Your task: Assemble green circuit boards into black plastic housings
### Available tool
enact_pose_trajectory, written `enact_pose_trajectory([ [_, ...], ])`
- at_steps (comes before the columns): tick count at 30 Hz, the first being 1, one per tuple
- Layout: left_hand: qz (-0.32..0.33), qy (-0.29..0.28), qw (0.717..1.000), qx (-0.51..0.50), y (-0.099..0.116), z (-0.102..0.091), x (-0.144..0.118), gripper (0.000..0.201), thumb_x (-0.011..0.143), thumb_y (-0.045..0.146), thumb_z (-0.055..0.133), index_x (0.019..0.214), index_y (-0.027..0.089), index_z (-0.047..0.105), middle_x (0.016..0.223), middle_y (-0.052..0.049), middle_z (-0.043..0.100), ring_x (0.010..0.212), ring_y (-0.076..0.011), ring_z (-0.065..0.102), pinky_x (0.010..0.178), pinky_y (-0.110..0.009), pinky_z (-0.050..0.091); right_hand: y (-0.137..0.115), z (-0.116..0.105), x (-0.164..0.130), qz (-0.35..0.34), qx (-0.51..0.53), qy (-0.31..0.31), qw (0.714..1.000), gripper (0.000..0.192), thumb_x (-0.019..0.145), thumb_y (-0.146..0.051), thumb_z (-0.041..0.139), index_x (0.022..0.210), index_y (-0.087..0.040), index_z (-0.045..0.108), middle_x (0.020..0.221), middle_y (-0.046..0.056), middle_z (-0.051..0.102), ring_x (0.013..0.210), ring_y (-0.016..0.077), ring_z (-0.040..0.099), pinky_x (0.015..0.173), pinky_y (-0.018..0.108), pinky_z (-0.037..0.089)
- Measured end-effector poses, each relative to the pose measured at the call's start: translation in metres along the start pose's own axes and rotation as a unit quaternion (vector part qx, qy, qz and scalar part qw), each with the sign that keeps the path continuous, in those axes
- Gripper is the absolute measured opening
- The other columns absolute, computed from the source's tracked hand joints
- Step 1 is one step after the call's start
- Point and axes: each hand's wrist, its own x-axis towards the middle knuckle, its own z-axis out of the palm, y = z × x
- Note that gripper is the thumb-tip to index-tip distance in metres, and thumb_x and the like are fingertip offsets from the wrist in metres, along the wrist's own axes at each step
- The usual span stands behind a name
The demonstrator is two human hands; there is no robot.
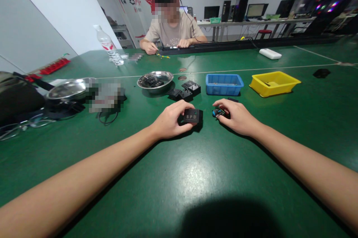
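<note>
My left hand [173, 119] is closed around a small black box marked "SPD" [191, 116], thumb below and fingers behind it. To its right, my right hand [237, 116] pinches a small circuit board with a blue part [218, 112] just above or on the green table [195, 178]; whether it touches the table I cannot tell. Partly hidden behind my right fingers lies a dark piece [233, 100]. Several black boxes [191, 87] sit in a cluster beyond my left hand.
Farther back stand a steel bowl [155, 88] with black parts inside, a blue bin [224, 85] and a yellow bin [272, 84]. Leftward are a metal pan [69, 89], glasses [26, 121] and a bottle [107, 46]. A person [173, 29] works across the table.
</note>
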Motion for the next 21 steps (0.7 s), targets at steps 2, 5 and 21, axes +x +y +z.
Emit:
enact_pose_trajectory([
  [2, -0.016, -0.001, 1.000, -0.013, -0.0001, 0.0001, -0.0008, 0.028, 0.082, 0.030, 0.065, 0.106, 0.019, 0.057, 0.096, -0.004, 0.067, 0.082, -0.0165, 0.064, 0.076, -0.028, 0.052, -0.0011, -0.0005, -0.0004, 0.001, 0.001, -0.005, 1.000, 0.039, 0.078, -0.014, 0.059, 0.117, -0.018, 0.062, 0.098, 0.008, 0.071, 0.079, 0.0201, 0.062, 0.075, 0.032, 0.047],
  [5, -0.033, 0.007, 0.999, -0.027, -0.0012, 0.0005, -0.0022, 0.033, 0.080, 0.029, 0.064, 0.109, 0.018, 0.052, 0.099, -0.004, 0.067, 0.084, -0.0172, 0.065, 0.077, -0.029, 0.053, -0.0025, -0.0016, -0.0010, 0.002, 0.002, -0.013, 1.000, 0.044, 0.076, -0.013, 0.058, 0.119, -0.017, 0.061, 0.095, 0.007, 0.069, 0.077, 0.0193, 0.060, 0.074, 0.032, 0.045],
  [21, -0.016, 0.004, 1.000, -0.026, 0.0003, 0.0004, 0.0005, 0.025, 0.083, 0.028, 0.065, 0.104, 0.018, 0.056, 0.099, -0.005, 0.067, 0.088, -0.0179, 0.065, 0.081, -0.031, 0.054, -0.0041, -0.0055, -0.0007, -0.011, 0.065, -0.024, 0.998, 0.043, 0.073, -0.013, 0.054, 0.114, -0.016, 0.068, 0.080, 0.002, 0.068, 0.065, 0.0148, 0.055, 0.066, 0.029, 0.043],
])
